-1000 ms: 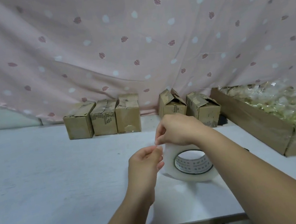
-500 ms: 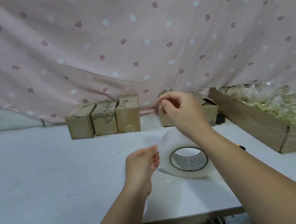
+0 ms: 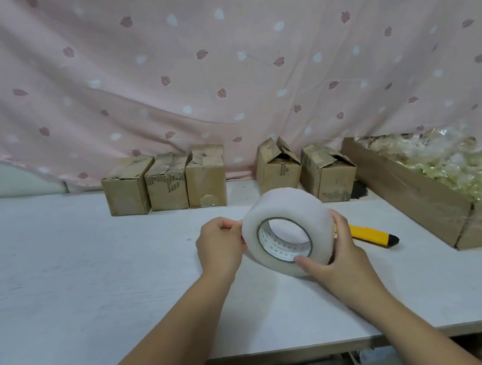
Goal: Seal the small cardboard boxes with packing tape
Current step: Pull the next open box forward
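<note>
My right hand holds the tape roll in a firm grip: the thumb lies on the near face beside the core, and the fingers wrap round the right side and behind it. My left hand is curled at the roll's left rim, its grip narrow, with fingertips and thumb pinching at the edge; I cannot tell whether they have a loose end of tape. The roll stands on edge at mid-table, core facing me, and I cannot tell if it touches the surface. Just right of my right hand lies a yellow knife. At the far edge, against the curtain, three boxes stand touching in a row with their tops closed. To their right, two more boxes have their flaps up. Far right sits a long carton full of plastic bags.
</note>
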{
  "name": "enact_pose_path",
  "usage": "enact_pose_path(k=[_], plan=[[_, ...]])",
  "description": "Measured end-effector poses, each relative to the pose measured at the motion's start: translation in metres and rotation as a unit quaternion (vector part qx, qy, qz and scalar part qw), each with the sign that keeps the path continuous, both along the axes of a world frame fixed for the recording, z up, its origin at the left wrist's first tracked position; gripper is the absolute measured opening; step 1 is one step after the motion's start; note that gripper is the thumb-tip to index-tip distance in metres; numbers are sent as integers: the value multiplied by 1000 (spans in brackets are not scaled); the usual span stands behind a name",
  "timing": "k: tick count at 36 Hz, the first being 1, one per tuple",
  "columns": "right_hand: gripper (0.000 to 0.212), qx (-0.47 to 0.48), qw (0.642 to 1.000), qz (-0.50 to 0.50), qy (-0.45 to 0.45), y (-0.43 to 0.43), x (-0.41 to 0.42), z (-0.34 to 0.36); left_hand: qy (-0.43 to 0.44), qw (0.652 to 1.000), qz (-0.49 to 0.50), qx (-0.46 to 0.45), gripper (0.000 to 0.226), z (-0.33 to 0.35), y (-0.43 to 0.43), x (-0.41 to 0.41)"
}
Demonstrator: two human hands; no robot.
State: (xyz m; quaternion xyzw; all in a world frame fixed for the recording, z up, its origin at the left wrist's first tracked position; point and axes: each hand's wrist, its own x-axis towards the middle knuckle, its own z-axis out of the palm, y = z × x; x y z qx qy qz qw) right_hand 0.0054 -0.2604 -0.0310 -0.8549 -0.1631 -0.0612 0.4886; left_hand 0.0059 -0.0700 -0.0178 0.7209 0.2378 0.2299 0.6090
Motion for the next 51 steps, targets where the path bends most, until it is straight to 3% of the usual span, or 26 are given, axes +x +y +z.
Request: enact_pose_path(k=[3,5,9,12,16,20,29,34,42,46,47,51], plan=[[52,20,998,-55,-9,3,17,1,19,999,-12,33,18,3,-1,11],[45,24,997,-79,-4,5,29,2,33,998,-20,39,21,3,0,21],[51,34,991,-115,-58,8,49,2,85,990,-30,104,24,-2,-3,37],[55,92,980,-157,-80,6,58,2,103,988,-20,112,28,-6,-6,52],[45,165,958,-218,-92,-3,68,2,131,979,-29,151,27,-11,-7,71],[46,145,953,-238,-119,-3,72,-4,158,956,-19,247,28,-20,-11,79],[61,120,949,-239,-165,2,66,2,154,932,-11,327,20,-27,-16,82],[67,101,959,-213,-155,0,66,2,189,873,-6,449,25,-27,-20,82],[64,107,970,-173,-135,4,63,-3,245,898,14,366,18,-22,-16,83],[62,109,971,-169,-131,3,64,-3,245,910,3,335,66,-21,-11,82],[62,108,971,-169,-131,2,64,-3,242,911,1,335,67,-21,-10,81],[62,109,971,-170,-131,2,64,-3,206,919,22,336,40,-23,-8,81]])
